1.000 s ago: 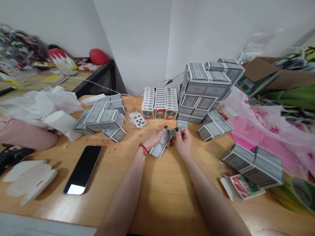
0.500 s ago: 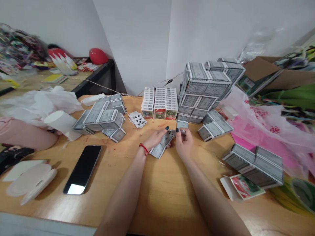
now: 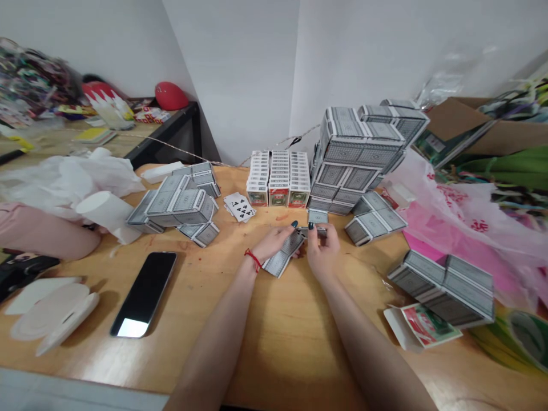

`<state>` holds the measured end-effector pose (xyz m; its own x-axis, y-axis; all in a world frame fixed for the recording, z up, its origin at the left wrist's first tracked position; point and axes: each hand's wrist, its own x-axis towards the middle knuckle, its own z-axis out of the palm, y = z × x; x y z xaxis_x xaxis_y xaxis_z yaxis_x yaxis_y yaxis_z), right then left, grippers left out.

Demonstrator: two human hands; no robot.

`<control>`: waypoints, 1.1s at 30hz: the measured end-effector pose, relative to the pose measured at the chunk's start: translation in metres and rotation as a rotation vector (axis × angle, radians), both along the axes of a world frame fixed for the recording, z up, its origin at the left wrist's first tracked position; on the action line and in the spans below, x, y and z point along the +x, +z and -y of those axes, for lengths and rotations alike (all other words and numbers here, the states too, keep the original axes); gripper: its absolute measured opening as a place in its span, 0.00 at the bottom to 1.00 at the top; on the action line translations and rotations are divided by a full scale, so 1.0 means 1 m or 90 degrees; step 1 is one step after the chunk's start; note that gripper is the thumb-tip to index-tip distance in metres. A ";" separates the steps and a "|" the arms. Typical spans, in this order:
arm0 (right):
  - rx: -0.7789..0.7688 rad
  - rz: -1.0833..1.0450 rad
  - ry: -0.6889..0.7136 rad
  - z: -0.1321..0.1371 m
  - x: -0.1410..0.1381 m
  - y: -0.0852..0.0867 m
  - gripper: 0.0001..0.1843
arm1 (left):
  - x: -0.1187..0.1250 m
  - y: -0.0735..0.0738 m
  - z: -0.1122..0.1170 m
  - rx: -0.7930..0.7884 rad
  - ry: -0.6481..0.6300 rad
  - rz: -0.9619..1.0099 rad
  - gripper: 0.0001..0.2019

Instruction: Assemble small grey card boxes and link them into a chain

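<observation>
My left hand (image 3: 274, 242) is closed on a block folded from grey-backed playing cards (image 3: 280, 257), with its thumb on top. Close beside it, my right hand (image 3: 322, 248) pinches a playing card (image 3: 315, 229) at the block's upper right end; the fingertips are partly hidden. Just beyond the right hand lies another grey-backed card piece (image 3: 318, 217). A few loose cards (image 3: 240, 206), clubs facing up, lie to the left. Behind them stand rows of playing card boxes (image 3: 278, 180). Right of these rises a tall stack of card blocks (image 3: 355, 154).
Joined card blocks (image 3: 182, 200) stand at left, with more blocks (image 3: 445, 285) at right beside an opened card box (image 3: 428, 326). A phone (image 3: 145, 294) lies left of my arms. A white cup (image 3: 107, 211) and a pink plastic bag (image 3: 454, 217) flank the work area.
Both hands, with the card block between them, have shifted very slightly to the right in view. The grip looks the same, and the surrounding things stay put.
</observation>
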<state>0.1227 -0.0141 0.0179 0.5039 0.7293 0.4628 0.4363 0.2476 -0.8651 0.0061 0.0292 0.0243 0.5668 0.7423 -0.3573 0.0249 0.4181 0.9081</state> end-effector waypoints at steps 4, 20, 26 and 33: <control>0.010 0.013 -0.021 0.002 -0.001 0.002 0.08 | 0.001 -0.001 0.000 0.011 -0.009 0.008 0.17; 0.015 0.114 -0.009 0.003 -0.002 0.003 0.05 | 0.004 0.004 0.003 -0.015 0.007 -0.004 0.15; -0.015 0.110 0.008 0.000 0.000 0.000 0.07 | 0.004 0.005 0.004 -0.012 0.010 0.009 0.17; -0.041 0.099 0.019 -0.003 -0.001 -0.002 0.08 | 0.003 0.003 0.004 0.000 -0.006 -0.018 0.21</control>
